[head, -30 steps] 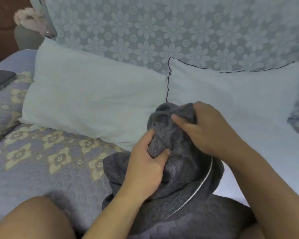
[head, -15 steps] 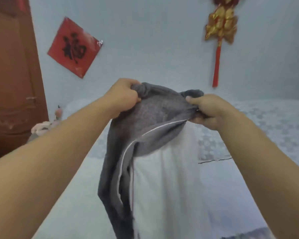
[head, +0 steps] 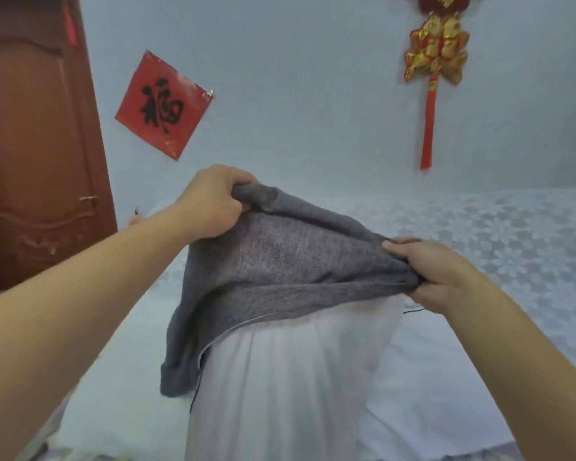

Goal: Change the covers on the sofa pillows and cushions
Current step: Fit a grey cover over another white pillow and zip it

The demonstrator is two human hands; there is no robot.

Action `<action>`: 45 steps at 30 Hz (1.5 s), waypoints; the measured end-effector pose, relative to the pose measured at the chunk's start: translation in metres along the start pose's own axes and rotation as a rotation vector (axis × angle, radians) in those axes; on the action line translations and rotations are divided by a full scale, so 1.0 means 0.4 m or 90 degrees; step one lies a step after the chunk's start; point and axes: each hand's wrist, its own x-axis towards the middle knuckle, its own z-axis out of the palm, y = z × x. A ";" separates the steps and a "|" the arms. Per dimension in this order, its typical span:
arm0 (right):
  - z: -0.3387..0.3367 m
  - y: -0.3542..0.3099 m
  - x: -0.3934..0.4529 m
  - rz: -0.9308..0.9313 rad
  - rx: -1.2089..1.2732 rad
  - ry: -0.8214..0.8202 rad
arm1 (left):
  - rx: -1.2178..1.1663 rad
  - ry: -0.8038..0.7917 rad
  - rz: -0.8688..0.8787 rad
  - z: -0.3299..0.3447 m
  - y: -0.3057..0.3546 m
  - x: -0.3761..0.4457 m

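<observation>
A grey woven cover (head: 280,267) with a pale zip edge is held up in front of me, bunched over the top of a white pillow (head: 286,387) that hangs below it. My left hand (head: 210,201) grips the cover's upper left corner. My right hand (head: 436,274) pinches its right corner, lower than the left. The top of the white pillow is hidden inside the cover.
Behind lie another white pillow (head: 446,394) and a sofa back draped in flower-patterned cloth (head: 512,247). A brown wooden door (head: 34,144) stands at left. A red paper square (head: 163,104) and a red-gold knot ornament (head: 436,61) hang on the pale wall.
From bunching the cover low over the sofa seat, both hands have lifted it high with the pillow inside. In the last half second the cover has spread wider across the pillow top.
</observation>
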 end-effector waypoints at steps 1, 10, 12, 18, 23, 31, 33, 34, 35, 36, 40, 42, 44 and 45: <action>-0.014 0.014 -0.009 0.019 -0.025 -0.060 | -0.047 -0.025 -0.010 0.001 -0.017 -0.018; -0.076 0.088 0.066 0.091 -0.044 0.003 | -0.298 -0.216 -0.066 0.045 -0.084 -0.140; -0.054 0.104 0.109 0.051 -0.220 0.090 | -0.271 -0.241 -0.038 0.060 -0.069 -0.154; 0.026 0.172 0.144 0.002 -0.298 0.094 | -0.478 -0.063 -0.129 0.120 -0.098 -0.227; 0.043 0.247 0.175 -0.040 -0.452 0.211 | -0.202 0.374 -0.091 0.269 -0.138 -0.421; 0.036 0.287 0.178 -0.068 -0.553 0.268 | 0.112 0.140 -0.079 0.423 -0.309 -0.597; 0.038 0.291 0.180 -0.059 -0.539 0.266 | 0.111 0.132 -0.121 0.420 -0.327 -0.578; 0.037 0.292 0.179 -0.056 -0.536 0.265 | 0.106 0.127 -0.136 0.421 -0.330 -0.565; 0.035 0.293 0.176 -0.054 -0.537 0.264 | 0.105 0.121 -0.139 0.422 -0.330 -0.550; 0.032 0.294 0.172 -0.058 -0.542 0.268 | 0.106 0.117 -0.133 0.423 -0.329 -0.533; 0.021 0.281 0.140 -0.131 -0.648 0.298 | 0.046 0.134 -0.143 0.408 -0.327 -0.473; 0.031 0.264 0.129 -0.184 -0.648 0.275 | 0.072 0.147 -0.147 0.392 -0.329 -0.463; 0.057 0.238 0.121 -0.206 -0.629 0.259 | 0.130 0.172 -0.140 0.355 -0.316 -0.458; 0.075 0.225 0.126 -0.203 -0.600 0.263 | 0.172 0.217 -0.130 0.325 -0.303 -0.459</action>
